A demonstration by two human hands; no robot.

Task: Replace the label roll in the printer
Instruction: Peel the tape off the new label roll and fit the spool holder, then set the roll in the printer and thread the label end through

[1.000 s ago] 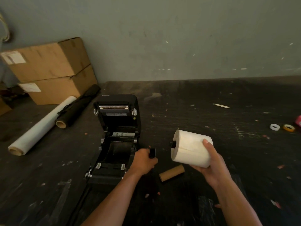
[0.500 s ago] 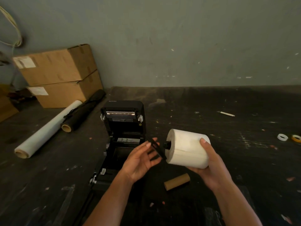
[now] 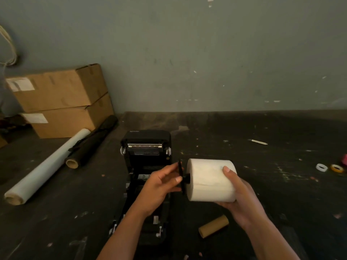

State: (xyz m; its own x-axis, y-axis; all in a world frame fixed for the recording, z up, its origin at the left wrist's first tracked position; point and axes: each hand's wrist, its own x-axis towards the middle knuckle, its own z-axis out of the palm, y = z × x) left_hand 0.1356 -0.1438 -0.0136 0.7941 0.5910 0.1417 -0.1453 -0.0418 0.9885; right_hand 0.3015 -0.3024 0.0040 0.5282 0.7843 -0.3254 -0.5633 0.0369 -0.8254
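in the head view, the right hand is cradling the new label roll from below and behind, fingers curled round its far end and the thumb lying on its top, so the white roll is hanging in the air just right of the printer and above the dark table. the left hand is pinching a flat black guide disc between thumb and fingertips, the disc standing on edge just beside the roll's near face. a short black spindle is poking out of the roll's core and the disc is sitting at its end; whether the disc is fully seated on it cannot be told.

the printer is lying with its lid tilted back, the roll bay partly hidden behind the left forearm, and no roll is showing inside it. a bare cardboard core is lying on the table near the right wrist, which suggests the spent roll is already out.

so, as a judgement, the removal half looks done and the new roll is being fitted onto its holder. what is remaining: seating the disc, lowering the loaded spindle into the bay, feeding the label end forward, and closing the lid.
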